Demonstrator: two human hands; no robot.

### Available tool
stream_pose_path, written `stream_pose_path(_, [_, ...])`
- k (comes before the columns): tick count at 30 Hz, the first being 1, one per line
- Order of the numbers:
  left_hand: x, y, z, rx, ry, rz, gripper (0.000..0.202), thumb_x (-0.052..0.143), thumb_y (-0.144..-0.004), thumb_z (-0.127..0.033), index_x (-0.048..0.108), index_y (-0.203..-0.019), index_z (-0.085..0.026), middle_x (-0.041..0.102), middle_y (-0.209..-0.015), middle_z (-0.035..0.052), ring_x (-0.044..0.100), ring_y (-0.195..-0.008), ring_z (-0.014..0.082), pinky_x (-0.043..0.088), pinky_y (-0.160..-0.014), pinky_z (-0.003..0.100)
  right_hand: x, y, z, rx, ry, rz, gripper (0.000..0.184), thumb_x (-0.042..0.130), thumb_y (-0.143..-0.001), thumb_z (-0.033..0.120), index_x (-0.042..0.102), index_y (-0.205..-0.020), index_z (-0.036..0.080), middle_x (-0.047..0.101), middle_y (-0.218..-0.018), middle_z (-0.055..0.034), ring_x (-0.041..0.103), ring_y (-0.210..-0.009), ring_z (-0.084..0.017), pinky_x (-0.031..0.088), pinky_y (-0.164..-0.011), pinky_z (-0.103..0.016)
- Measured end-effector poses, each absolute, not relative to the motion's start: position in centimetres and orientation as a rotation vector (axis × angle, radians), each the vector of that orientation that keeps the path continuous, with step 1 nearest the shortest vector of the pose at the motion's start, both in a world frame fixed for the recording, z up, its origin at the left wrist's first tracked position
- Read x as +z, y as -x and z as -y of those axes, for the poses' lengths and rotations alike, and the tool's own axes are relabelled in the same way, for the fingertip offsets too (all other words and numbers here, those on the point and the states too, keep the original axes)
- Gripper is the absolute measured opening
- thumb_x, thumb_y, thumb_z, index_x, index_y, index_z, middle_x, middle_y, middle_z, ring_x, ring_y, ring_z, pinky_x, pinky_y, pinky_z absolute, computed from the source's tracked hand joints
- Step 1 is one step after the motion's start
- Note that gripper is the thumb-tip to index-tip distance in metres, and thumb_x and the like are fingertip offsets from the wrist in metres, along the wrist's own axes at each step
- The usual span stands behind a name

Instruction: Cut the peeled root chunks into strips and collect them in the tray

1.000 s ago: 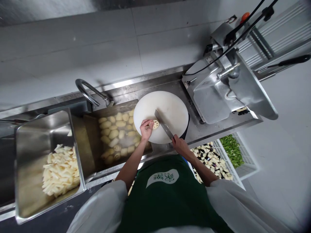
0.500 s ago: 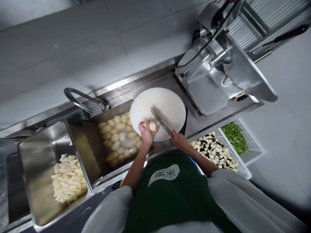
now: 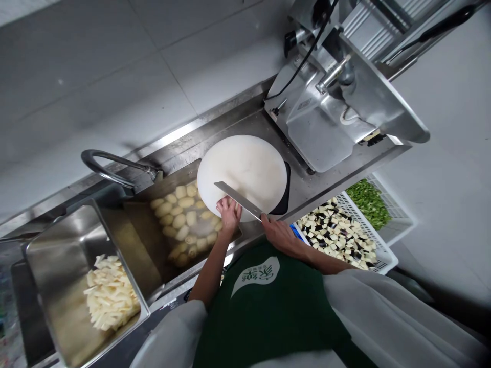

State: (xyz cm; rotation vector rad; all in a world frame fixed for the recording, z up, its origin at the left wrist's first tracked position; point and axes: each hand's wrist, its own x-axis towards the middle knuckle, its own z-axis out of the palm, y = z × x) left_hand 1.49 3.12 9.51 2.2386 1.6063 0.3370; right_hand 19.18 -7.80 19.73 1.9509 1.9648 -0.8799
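A round white cutting board (image 3: 249, 163) lies on the steel counter, partly over a sink. My left hand (image 3: 229, 214) rests curled at the board's near left edge, its fingers closed over a pale piece I can barely see. My right hand (image 3: 278, 234) grips the handle of a cleaver (image 3: 238, 199), whose blade lies across the board's near edge just above my left fingers. Peeled lotus root pieces (image 3: 182, 220) float in the water-filled sink to the left of the board.
A steel pan (image 3: 53, 255) at the left holds cut pale strips (image 3: 111, 299). A curved faucet (image 3: 111, 166) stands behind the sink. A metal slicing machine (image 3: 337, 97) sits at the right. White crates below hold diced eggplant (image 3: 337, 235) and chopped greens (image 3: 370, 202).
My left hand drew back from the board's middle to its near left edge, and the lotus root piece it held is now mostly hidden. The cleaver swung left and lower, following it.
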Motion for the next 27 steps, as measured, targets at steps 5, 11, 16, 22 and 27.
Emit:
stream_pose_path(5, [8.8, -1.1, -3.0, 0.301, -2.210, -1.618, 0.023, 0.062, -0.089, -0.024, 0.070, -0.111, -0.018, 0.049, -0.126, 0.0188, 0.042, -0.118, 0.0388, 0.040, -0.100, 0.058, 20.9, -19.2, 8.5, -0.882, -1.892, -1.978, 0.054, 0.033, -0.099, 0.012, 0.032, -0.154, 0.009, 0.068, -0.114, -0.0208, 0.072, -0.091, -0.027, 0.054, -0.080, -0.037])
stream_pose_path(11, [8.6, -1.3, -3.1, 0.408, -2.173, -1.620, 0.023, 0.058, -0.093, -0.027, 0.069, -0.111, -0.018, 0.051, -0.123, 0.0191, 0.043, -0.118, 0.0377, 0.040, -0.100, 0.058, 19.3, -19.4, 6.5, -0.826, -1.858, -2.052, 0.052, 0.031, -0.100, 0.012, 0.032, -0.151, 0.008, 0.070, -0.110, -0.0207, 0.072, -0.098, -0.029, 0.054, -0.083, -0.037])
stream_pose_path(16, [8.8, -1.5, -3.1, 0.529, -2.196, -1.556, 0.033, 0.053, -0.099, -0.037, 0.066, -0.124, -0.020, 0.056, -0.123, 0.0169, 0.046, -0.117, 0.0340, 0.039, -0.102, 0.054, 19.1, -21.1, 3.3, -0.757, -1.836, -2.053, 0.035, 0.033, -0.102, 0.019, 0.049, -0.133, 0.013, 0.073, -0.102, -0.0175, 0.073, -0.097, -0.029, 0.053, -0.082, -0.037])
stream_pose_path(22, [14.2, 0.1, -1.7, 1.163, -2.228, -1.452, 0.027, 0.049, -0.100, -0.032, 0.067, -0.115, -0.018, 0.064, -0.111, 0.0142, 0.058, -0.111, 0.0262, 0.043, -0.101, 0.046, 20.8, -23.5, 3.1, -0.491, -1.949, -2.066, 0.049, 0.031, -0.106, 0.035, 0.040, -0.146, 0.009, 0.070, -0.108, -0.0196, 0.071, -0.091, -0.028, 0.049, -0.076, -0.034])
stream_pose_path(27, [21.8, 0.4, 0.1, 0.929, -2.601, -1.106, 0.041, 0.046, -0.102, -0.032, 0.056, -0.140, -0.021, 0.061, -0.138, 0.0143, 0.044, -0.142, 0.0293, 0.030, -0.119, 0.052, 22.7, -23.0, 3.3, -0.299, -1.795, -2.336, 0.034, 0.044, -0.102, 0.035, 0.062, -0.115, 0.010, 0.068, -0.101, -0.0184, 0.066, -0.093, -0.027, 0.044, -0.072, -0.030])
